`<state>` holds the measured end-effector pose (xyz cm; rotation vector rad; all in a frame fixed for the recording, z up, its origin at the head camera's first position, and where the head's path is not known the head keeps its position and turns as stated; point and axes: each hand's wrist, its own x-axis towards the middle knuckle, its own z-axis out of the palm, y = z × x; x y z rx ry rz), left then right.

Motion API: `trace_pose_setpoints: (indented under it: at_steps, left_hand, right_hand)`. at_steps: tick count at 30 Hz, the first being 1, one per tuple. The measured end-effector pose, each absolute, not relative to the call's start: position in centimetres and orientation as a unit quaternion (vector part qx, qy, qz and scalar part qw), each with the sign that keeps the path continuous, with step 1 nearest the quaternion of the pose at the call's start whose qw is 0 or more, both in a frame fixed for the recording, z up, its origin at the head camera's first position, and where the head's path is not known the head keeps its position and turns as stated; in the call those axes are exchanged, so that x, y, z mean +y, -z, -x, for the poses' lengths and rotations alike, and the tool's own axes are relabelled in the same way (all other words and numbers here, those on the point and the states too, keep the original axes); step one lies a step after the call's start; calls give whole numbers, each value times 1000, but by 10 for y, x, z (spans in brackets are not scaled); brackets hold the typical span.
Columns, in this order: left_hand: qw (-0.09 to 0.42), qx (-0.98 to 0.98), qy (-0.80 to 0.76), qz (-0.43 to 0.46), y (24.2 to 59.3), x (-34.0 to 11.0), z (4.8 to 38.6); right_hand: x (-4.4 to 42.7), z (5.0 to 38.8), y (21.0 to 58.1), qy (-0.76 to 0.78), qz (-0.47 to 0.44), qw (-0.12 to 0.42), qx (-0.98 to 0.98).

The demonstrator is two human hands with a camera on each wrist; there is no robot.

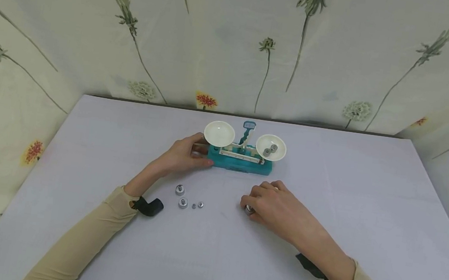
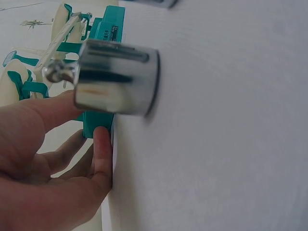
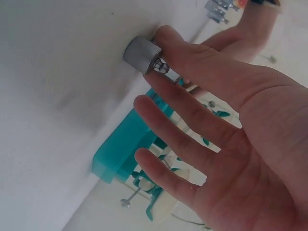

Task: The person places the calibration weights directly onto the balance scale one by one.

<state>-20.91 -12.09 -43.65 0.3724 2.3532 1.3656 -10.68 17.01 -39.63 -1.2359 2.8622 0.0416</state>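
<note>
A small teal balance scale (image 1: 239, 164) with two white pans stands near the back of the table. At its left end, my left hand (image 1: 183, 154) grips the base between thumb and fingers. The left pan (image 1: 219, 133) holds nothing; two small grey weights (image 1: 270, 150) lie in the right pan (image 1: 261, 146). In front of the scale, my right hand (image 1: 279, 211) pinches a knobbed metal weight (image 3: 141, 54) between thumb and index finger, low at the tabletop. Its other fingers (image 3: 168, 134) are spread apart from the weight.
Several loose silver weights of different sizes, including a large one (image 1: 183, 202) and a small one (image 1: 201, 204), stand on the white table (image 1: 208, 261) between the hands. A flower-printed curtain (image 1: 227, 55) hangs behind the table's back edge.
</note>
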Motion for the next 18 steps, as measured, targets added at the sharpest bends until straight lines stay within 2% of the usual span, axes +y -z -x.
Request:
trace_pose_setpoints:
  at_steps: [18]
  left_hand:
    - [191,839,-489,-143,440,-123,210]
  right_hand:
    - [172,109,385,-13,402,24,915]
